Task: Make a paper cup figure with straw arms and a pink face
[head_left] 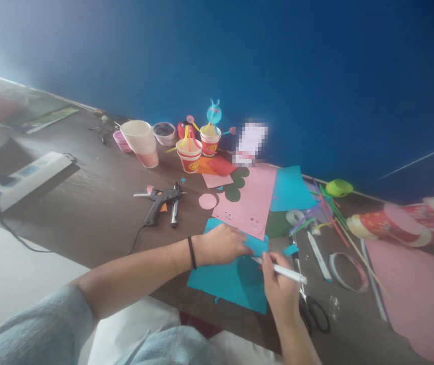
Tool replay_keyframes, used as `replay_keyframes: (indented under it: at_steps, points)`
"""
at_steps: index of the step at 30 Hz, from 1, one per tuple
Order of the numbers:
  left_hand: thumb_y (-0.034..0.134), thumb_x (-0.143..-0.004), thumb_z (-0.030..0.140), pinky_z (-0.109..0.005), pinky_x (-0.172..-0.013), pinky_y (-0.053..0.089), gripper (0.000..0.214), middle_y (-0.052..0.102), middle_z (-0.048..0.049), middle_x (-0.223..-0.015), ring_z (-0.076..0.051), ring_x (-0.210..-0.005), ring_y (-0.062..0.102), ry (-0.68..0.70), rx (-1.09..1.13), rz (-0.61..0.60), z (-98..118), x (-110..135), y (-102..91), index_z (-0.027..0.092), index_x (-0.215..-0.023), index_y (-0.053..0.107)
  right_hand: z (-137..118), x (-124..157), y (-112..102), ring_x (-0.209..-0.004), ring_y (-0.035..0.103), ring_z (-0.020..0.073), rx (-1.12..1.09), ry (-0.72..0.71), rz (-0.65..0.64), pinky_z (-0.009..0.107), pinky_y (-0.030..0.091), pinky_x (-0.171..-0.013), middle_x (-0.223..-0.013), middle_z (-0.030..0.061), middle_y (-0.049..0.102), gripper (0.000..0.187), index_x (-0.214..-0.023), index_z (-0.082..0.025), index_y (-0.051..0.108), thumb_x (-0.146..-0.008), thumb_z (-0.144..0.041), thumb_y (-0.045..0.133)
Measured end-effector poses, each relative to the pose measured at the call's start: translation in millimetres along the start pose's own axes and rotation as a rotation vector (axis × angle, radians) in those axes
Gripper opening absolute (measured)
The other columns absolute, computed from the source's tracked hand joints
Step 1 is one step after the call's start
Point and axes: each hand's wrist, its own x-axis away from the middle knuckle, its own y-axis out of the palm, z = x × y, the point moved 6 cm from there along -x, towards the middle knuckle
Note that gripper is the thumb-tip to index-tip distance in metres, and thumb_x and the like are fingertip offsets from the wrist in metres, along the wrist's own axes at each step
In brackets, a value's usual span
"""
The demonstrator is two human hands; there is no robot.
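A sheet of blue paper (232,286) lies on the table in front of me, one bottom edge ragged. My left hand (222,244) rests on it, palm down, fingers stretched toward the right. In my right hand (282,284) is a white marker (285,272), its tip on or just above the sheet close to my left fingertips; exact contact is blurred. Beyond the sheet lies pink paper (245,203) with small drawn faces, beside a pink paper circle (207,201) and dark green paper circles (233,192). Black-handled scissors (317,314) lie right of my right wrist.
A glue gun (159,203) with a cord lies left of the papers. Paper cups (141,142) and decorated cups (189,156) stand at the back. To the right are a tape roll (348,274), another marker (318,256) and pink paper (410,289). A power strip (30,177) sits far left.
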Motion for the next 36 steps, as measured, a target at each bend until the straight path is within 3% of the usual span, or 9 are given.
replay_keyframes:
  at_steps: [19,26,36]
  points:
    - [0.053,-0.079,0.008,-0.025,-0.047,0.03,0.03,0.057,-0.0016,-0.067,-0.016,-0.063,0.055,-0.005,0.006,-0.002,-1.6,0.0,4.6,0.028,-0.098,0.066,-1.0,-0.4,1.5,-0.052,0.059,0.0151,0.059,-0.015,-0.033,0.024,0.043,-0.052,-0.057,0.0012,0.064,0.031,-0.074,-0.02,0.059,-0.089,-0.042,0.045]
    - [0.052,-0.079,0.009,-0.025,-0.049,0.032,0.034,0.058,-0.0022,-0.07,-0.017,-0.067,0.056,-0.014,0.029,-0.008,-2.1,0.6,5.3,0.028,-0.103,0.065,7.7,2.2,2.3,-0.053,0.06,0.0159,0.004,0.058,-0.024,0.025,0.044,-0.053,-0.058,0.0009,0.064,0.029,-0.075,-0.021,0.058,-0.089,-0.043,0.046]
    - [0.053,-0.079,0.01,-0.024,-0.05,0.032,0.035,0.06,-0.002,-0.073,-0.017,-0.069,0.057,-0.025,0.03,-0.036,-2.7,0.0,6.1,0.03,-0.106,0.065,1.6,-0.9,2.3,-0.05,0.058,0.0148,0.042,0.014,-0.036,0.024,0.042,-0.052,-0.055,-0.0003,0.062,0.031,-0.073,-0.021,0.059,-0.089,-0.043,0.045]
